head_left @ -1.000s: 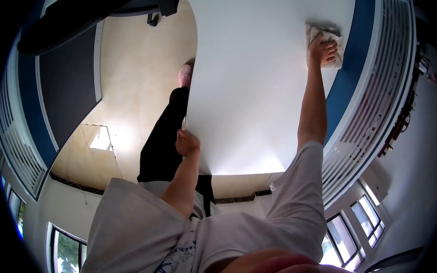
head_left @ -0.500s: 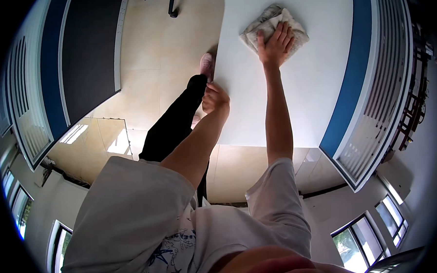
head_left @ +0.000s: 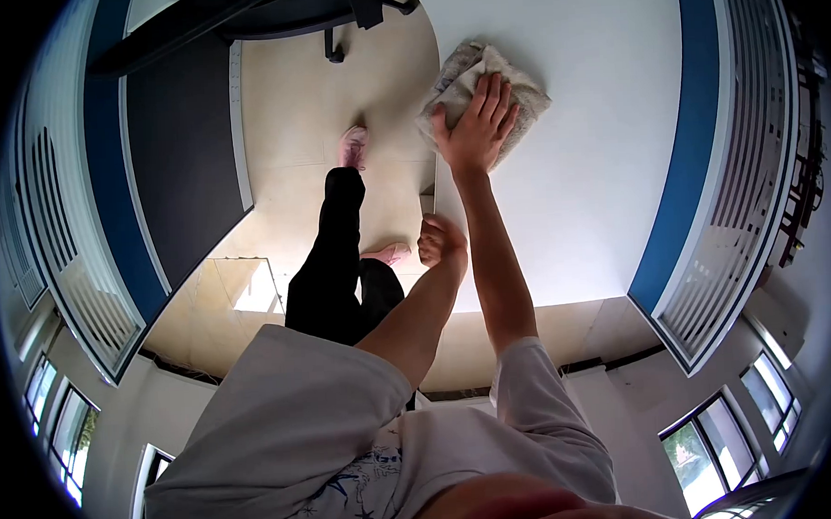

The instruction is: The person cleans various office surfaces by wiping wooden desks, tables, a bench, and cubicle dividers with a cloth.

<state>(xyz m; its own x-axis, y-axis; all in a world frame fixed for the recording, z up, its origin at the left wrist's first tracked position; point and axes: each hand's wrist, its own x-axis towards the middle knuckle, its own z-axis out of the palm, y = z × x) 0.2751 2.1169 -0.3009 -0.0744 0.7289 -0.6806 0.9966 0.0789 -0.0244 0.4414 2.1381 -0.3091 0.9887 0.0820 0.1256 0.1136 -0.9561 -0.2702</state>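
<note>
A folded grey-beige cleaning cloth (head_left: pixel 526 92) lies on the white tabletop (head_left: pixel 597 159), close to its left edge. Flat on top of it rests my right hand (head_left: pixel 477 132), fingers stretched out and thumb apart, pressing the cloth against the surface. My left hand (head_left: pixel 443 242) is curled into a fist beside the table's left edge, nearer to my body. Nothing shows in its fingers, and I cannot tell whether it touches the edge.
A blue strip and slatted panel (head_left: pixel 735 153) border the table on the right. Across the floor (head_left: pixel 288 107) stand a dark desk surface (head_left: pixel 184 158) and a black wheeled chair (head_left: pixel 303 14). My legs and pink shoes (head_left: pixel 353 147) are beside the table.
My right hand has slid the cloth left across the tabletop and a little towards me. The left fist stays by the edge. My feet have moved and more of the chair shows.
</note>
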